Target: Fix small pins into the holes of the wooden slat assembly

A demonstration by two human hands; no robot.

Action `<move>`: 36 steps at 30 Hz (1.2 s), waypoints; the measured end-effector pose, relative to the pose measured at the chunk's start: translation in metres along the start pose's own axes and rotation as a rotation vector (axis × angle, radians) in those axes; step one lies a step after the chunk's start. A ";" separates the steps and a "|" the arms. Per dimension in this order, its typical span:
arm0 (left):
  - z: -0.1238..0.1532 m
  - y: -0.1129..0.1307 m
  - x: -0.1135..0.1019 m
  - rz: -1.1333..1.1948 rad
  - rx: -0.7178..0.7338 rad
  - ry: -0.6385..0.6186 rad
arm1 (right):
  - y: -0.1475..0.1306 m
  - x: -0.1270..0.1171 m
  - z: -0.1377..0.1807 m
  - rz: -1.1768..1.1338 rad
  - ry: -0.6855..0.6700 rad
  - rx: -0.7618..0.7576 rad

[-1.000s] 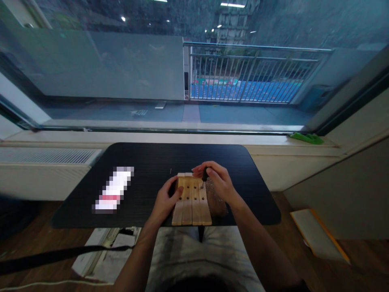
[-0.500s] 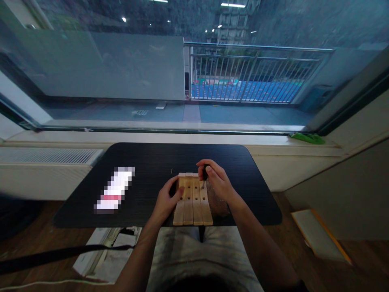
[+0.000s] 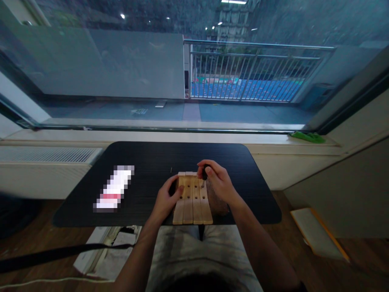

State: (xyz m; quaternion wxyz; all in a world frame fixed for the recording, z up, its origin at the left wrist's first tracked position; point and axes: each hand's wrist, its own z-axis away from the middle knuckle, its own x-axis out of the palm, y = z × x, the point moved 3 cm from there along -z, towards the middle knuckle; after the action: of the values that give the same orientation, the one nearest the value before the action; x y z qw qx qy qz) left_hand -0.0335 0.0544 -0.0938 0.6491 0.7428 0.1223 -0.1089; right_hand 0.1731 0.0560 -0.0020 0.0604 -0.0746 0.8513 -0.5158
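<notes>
A small slatted wooden piece (image 3: 193, 209) lies near the front edge of the dark table, with two rows of round holes across its pale slats. My left hand (image 3: 166, 199) grips its left side, thumb on top, the other fingers partly hidden beyond the edge. My right hand (image 3: 219, 180) is closed around the black handle of a screwdriver (image 3: 205, 172). The screwdriver's thin shaft points down at a hole in the far row of the rightmost slat. Under my right wrist a brown, rough-looking block (image 3: 218, 205) sits against the wood's right side.
The black table (image 3: 146, 156) stands below a wide window. A blurred-out white rectangle (image 3: 115, 188) lies on its left, and a tiny thin piece (image 3: 171, 170) lies beyond my left hand. A green cloth (image 3: 308, 137) rests on the sill; an open white box (image 3: 103, 255) is on the floor.
The view has tilted very slightly. Both hands, the wooden piece and the screwdriver keep nearly the same places.
</notes>
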 end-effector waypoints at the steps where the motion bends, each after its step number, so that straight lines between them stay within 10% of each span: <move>1: 0.000 0.000 0.000 0.000 0.001 -0.003 | -0.001 0.000 0.000 0.013 0.002 0.001; 36: -0.001 -0.001 0.001 0.009 0.000 0.002 | 0.001 0.001 0.003 0.078 0.084 0.063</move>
State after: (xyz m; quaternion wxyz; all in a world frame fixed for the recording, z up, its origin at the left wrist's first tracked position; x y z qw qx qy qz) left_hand -0.0332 0.0556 -0.0944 0.6496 0.7434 0.1198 -0.1051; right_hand 0.1724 0.0535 -0.0040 0.0471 -0.0176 0.8388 -0.5421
